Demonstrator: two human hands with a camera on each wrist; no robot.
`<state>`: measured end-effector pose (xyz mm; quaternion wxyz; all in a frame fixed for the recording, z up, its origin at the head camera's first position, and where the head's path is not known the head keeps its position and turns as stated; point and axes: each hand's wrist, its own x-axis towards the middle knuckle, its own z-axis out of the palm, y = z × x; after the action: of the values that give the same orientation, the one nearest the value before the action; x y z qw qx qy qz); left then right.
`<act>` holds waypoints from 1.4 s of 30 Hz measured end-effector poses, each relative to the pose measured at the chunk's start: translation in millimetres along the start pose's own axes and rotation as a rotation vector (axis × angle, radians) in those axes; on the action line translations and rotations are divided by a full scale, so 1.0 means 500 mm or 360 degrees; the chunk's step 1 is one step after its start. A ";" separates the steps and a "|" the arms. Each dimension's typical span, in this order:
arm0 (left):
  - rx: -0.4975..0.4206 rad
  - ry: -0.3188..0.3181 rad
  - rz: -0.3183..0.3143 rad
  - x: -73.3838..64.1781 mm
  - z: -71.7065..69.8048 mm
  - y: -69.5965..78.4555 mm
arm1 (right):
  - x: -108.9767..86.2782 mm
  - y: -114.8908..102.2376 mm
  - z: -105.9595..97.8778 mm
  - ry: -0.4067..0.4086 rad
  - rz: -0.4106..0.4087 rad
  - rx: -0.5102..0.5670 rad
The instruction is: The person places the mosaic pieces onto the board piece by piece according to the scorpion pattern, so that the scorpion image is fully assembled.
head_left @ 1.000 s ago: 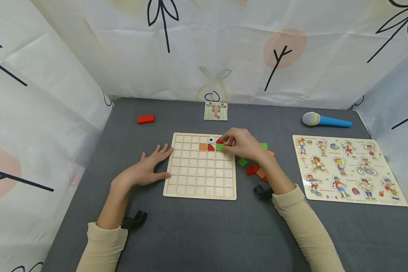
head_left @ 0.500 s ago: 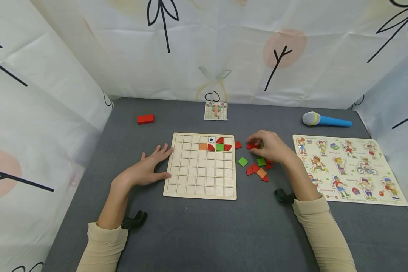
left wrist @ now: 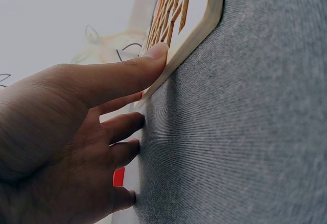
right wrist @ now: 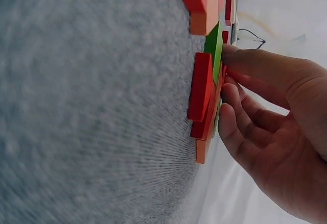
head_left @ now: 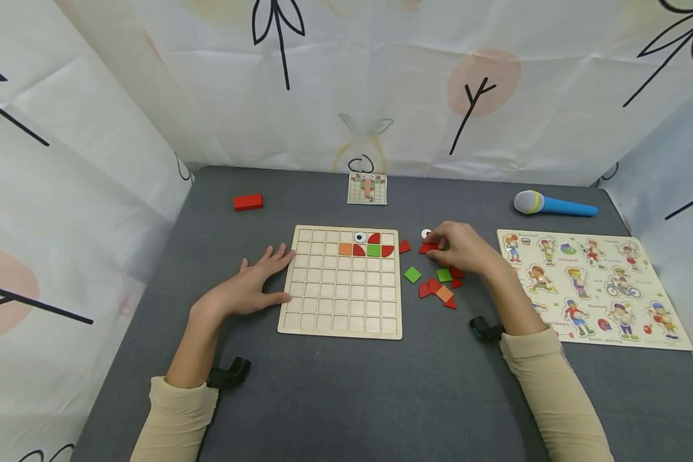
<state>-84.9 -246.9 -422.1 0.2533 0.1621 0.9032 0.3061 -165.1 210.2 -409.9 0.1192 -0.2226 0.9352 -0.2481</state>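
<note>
A wooden grid board point(head_left: 339, 305) lies flat, with orange, red and green tiles and a round eye tile point(head_left: 360, 237) in its upper cells. My left hand point(head_left: 245, 285) has its fingers spread at the board's left edge; its thumb point(left wrist: 148, 63) touches the rim in the left wrist view. My right hand point(head_left: 464, 247) is bent over the loose tiles right of the board. Its fingertips are at a red tile point(head_left: 426, 248); whether they pinch it is unclear. Another eye tile point(head_left: 425, 234) peeks out by the index finger. Some tiles are hidden beneath the hand.
Green tiles point(head_left: 412, 274), an orange tile point(head_left: 444, 294) and several red tiles lie between board and right forearm. A small pattern card point(head_left: 367, 189) stands behind the board. Farther out are a red block point(head_left: 248, 203), a toy microphone point(head_left: 560, 205) and a picture puzzle point(head_left: 597, 289).
My right hand has left the board for the loose tiles on the right, leaving a red quarter-round tile in the second row. An eye tile has come into sight. My left hand stays put.
</note>
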 end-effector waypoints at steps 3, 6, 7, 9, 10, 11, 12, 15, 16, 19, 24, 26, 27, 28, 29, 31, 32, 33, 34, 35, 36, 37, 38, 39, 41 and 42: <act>-0.0002 -0.0001 -0.0004 0.000 0.000 -0.001 | 0.003 0.000 0.002 0.0011 -0.0012 -0.0039; 0.0000 0.0000 -0.0010 0.000 0.000 -0.001 | 0.005 -0.001 0.005 0.0045 -0.0022 -0.0072; 0.0001 0.0001 -0.0012 0.000 0.000 0.000 | 0.005 -0.002 0.005 0.0058 -0.0029 -0.0075; -0.0002 0.0001 -0.0011 0.000 -0.001 0.001 | 0.007 -0.005 0.007 0.0092 -0.0035 -0.0070; -0.0003 0.0002 -0.0009 -0.001 -0.001 0.001 | 0.008 -0.007 0.007 0.0106 -0.0046 -0.0060; -0.0002 0.0003 -0.0008 -0.001 -0.002 0.001 | 0.010 -0.010 0.008 0.0117 -0.0059 -0.0043; -0.0001 0.0003 -0.0007 -0.002 -0.002 0.002 | 0.012 -0.015 0.009 0.0127 -0.0072 -0.0021; 0.0000 0.0001 -0.0003 -0.002 -0.003 0.002 | 0.021 -0.034 0.012 0.0145 -0.0125 0.0055; 0.0000 0.0001 -0.0001 -0.002 -0.003 0.002 | 0.025 -0.042 0.015 0.0150 -0.0150 0.0084; 0.0002 0.0001 0.0002 -0.002 -0.003 0.002 | 0.039 -0.066 0.025 0.0167 -0.0211 0.0172; -0.0001 0.0001 0.0008 -0.002 -0.002 0.001 | 0.063 -0.107 0.046 0.0160 -0.0266 0.0326; -0.0006 0.0001 0.0011 -0.002 -0.002 0.001 | 0.073 -0.125 0.054 0.0137 -0.0292 0.0377; -0.0009 0.0001 0.0013 -0.002 -0.001 0.001 | 0.078 -0.134 0.058 0.0123 -0.0310 0.0386; -0.0011 0.0001 0.0013 -0.002 -0.001 0.001 | 0.084 -0.142 0.062 0.0109 -0.0330 0.0395; -0.0012 0.0002 0.0013 -0.002 -0.001 0.001 | 0.091 -0.149 0.067 0.0094 -0.0348 0.0393; -0.0019 0.0004 0.0016 -0.002 -0.001 0.001 | 0.104 -0.162 0.076 0.0067 -0.0392 0.0371; -0.0020 0.0005 0.0017 -0.002 -0.001 0.001 | 0.110 -0.168 0.080 0.0053 -0.0409 0.0355; -0.0020 0.0006 0.0017 -0.001 -0.001 0.001 | 0.117 -0.174 0.084 0.0043 -0.0424 0.0329; -0.0021 0.0006 0.0017 -0.001 -0.001 0.001 | 0.124 -0.180 0.089 0.0031 -0.0431 0.0308; -0.0022 0.0007 0.0019 0.000 -0.001 0.001 | 0.130 -0.185 0.093 0.0020 -0.0438 0.0280; -0.0021 0.0007 0.0019 0.000 -0.001 0.002 | 0.136 -0.191 0.096 0.0007 -0.0440 0.0257; -0.0018 0.0007 0.0019 0.000 -0.001 0.002 | 0.142 -0.198 0.099 -0.0005 -0.0442 0.0232; -0.0016 0.0007 0.0019 0.000 -0.001 0.003 | 0.147 -0.205 0.102 -0.0016 -0.0444 0.0210; -0.0015 0.0006 0.0019 0.000 -0.001 0.003 | 0.153 -0.211 0.104 -0.0022 -0.0443 0.0188; -0.0013 0.0005 0.0019 0.001 0.000 0.003 | 0.162 -0.225 0.108 -0.0039 -0.0446 0.0141; -0.0012 0.0003 0.0017 0.000 0.000 0.004 | 0.166 -0.232 0.109 -0.0049 -0.0445 0.0124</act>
<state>-84.9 -245.5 -421.0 0.2514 0.1658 0.9014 0.3111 -177.8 58.2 -405.6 0.1064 -0.3498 0.8828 -0.2951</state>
